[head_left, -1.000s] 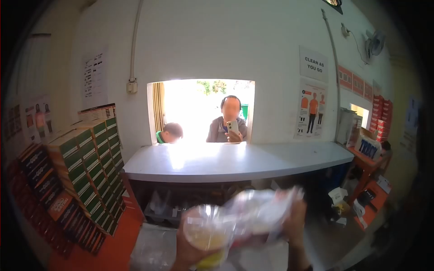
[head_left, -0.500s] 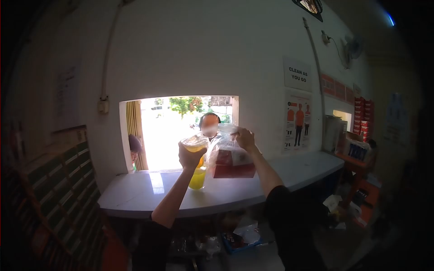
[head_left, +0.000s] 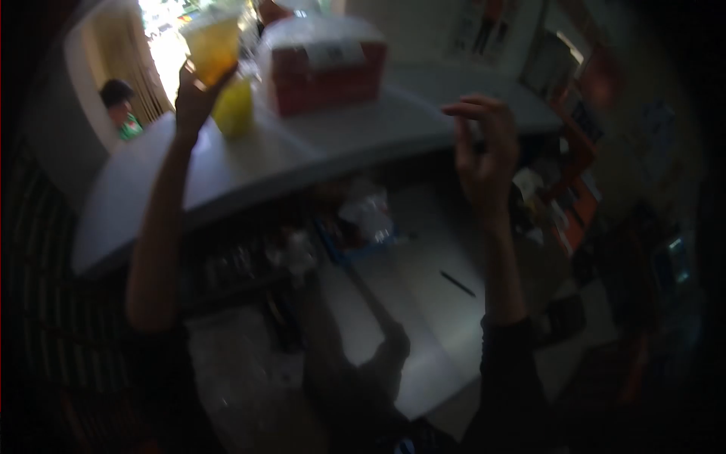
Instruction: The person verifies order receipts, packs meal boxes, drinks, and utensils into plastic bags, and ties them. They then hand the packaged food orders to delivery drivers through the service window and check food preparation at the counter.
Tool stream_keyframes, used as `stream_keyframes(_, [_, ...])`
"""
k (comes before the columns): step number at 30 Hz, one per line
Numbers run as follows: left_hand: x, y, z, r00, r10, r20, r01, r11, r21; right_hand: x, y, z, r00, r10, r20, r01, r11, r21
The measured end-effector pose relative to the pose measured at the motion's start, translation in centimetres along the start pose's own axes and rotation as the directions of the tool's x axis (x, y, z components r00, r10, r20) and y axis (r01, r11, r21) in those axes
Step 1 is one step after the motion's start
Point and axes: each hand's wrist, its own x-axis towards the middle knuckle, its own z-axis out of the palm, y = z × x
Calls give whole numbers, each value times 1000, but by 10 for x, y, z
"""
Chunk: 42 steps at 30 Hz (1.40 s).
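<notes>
My left hand [head_left: 197, 98] is wrapped round a clear plastic cup [head_left: 212, 47] of orange-yellow drink, raised over the counter [head_left: 302, 140]. Just beyond it, a second cup [head_left: 234, 110] with yellow-green drink stands on the countertop. A red box inside a clear plastic bag [head_left: 325, 79] rests on the counter to the right of the cups, with no hand on it. My right hand [head_left: 488, 151] hangs in the air by the counter's front edge, fingers loosely bent and apart, holding nothing. The picture is dim and blurred.
Behind the counter is a bright window opening [head_left: 162, 49]; a person in green [head_left: 125, 113] is outside at its left. Plastic packaging [head_left: 367, 212] lies under the counter. A dark pen-like stick [head_left: 457, 283] lies on the pale surface below.
The bagged red box has gone from my right hand onto the counter, and that hand has drawn back to the right. My left hand still holds the cup. The view has tilted down.
</notes>
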Motion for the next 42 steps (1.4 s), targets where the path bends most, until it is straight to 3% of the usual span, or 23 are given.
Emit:
stream_keyframes(1, [-2,3,-16,974,-42,222,-3,980,197,-43,7,-34,951,282,125,-286,958,15])
stream_keyframes(3, [-18,-25,-2,999,11,-39,-18,983,-184,-136,52,-82,735,643,215,-663,748,33])
stream_keyframes(4, [-16,-66,-8,918,395,32,-394,902,178,-195,79,-100,642,688,339,-711,699,-73])
stream_keyframes(6, [-42,18,-13,991,-84,-106,93,992,86,-297,112,-125,50,725,687,-755,478,-449])
stream_keyframes(7, [-35,-35,-11,830,517,-210,-255,686,682,-338,113,-130,106,683,723,-686,576,-444])
stream_keyframes(8, [-48,12,-12,908,231,-349,-246,969,3,-380,116,-126,193,673,714,-695,607,-385])
stream_keyframes(9, [-78,88,13,752,219,-622,-158,976,153,-415,121,-115,176,694,698,-737,563,-374])
stream_keyframes(12, [-148,228,82,812,216,-541,-288,956,-50,-434,123,-77,69,501,863,-506,763,-403])
stream_keyframes(14, [-195,280,132,842,276,-464,-395,900,-183,-415,128,-65,-211,379,901,-536,726,-431])
stream_keyframes(16, [-250,305,189,837,423,-347,-510,832,-217,-459,144,-57,-45,249,968,-575,786,-228])
stream_keyframes(17, [-278,328,208,942,329,-71,-336,905,-263,-464,175,-65,-26,240,970,-576,790,-211])
stream_keyframes(19, [-348,358,294,925,-331,188,373,686,-625,-468,218,-109,414,513,752,-734,677,-58])
stream_keyframes(20, [-379,367,345,725,-544,422,669,413,-618,-441,269,-140,406,569,716,-520,788,-331])
stream_keyframes(21, [-435,356,401,741,-307,597,541,799,-261,-439,331,-171,223,853,471,-842,413,-349])
stream_keyframes(23, [-494,393,496,216,-196,956,970,159,-186,-402,429,-215,411,908,86,-841,414,-349])
stream_keyframes(24, [-480,425,527,-92,-189,978,982,147,121,-404,478,-223,409,902,137,-862,431,-267])
stream_keyframes(26, [-501,464,610,-74,-250,966,971,202,127,-409,543,-214,543,819,186,-683,560,-470])
stream_keyframes(28, [-536,488,701,296,-701,649,875,471,109,-424,589,-203,458,844,280,-623,530,-576])
stream_keyframes(30, [-523,498,739,423,-738,526,799,578,168,-439,611,-198,356,858,369,-545,512,-664])
stream_keyframes(31, [-510,501,743,404,-753,519,806,562,187,-446,615,-199,291,844,451,-563,533,-632])
stream_keyframes(33, [-481,502,736,-74,-881,467,990,-7,144,-456,611,-201,216,809,546,-585,555,-592])
stream_keyframes(38, [-507,452,598,159,-668,727,967,-41,-250,-455,527,-224,257,805,535,-799,488,-351])
stream_keyframes(42, [-454,432,438,259,-616,744,961,90,-260,-456,428,-206,277,893,354,-936,334,-113])
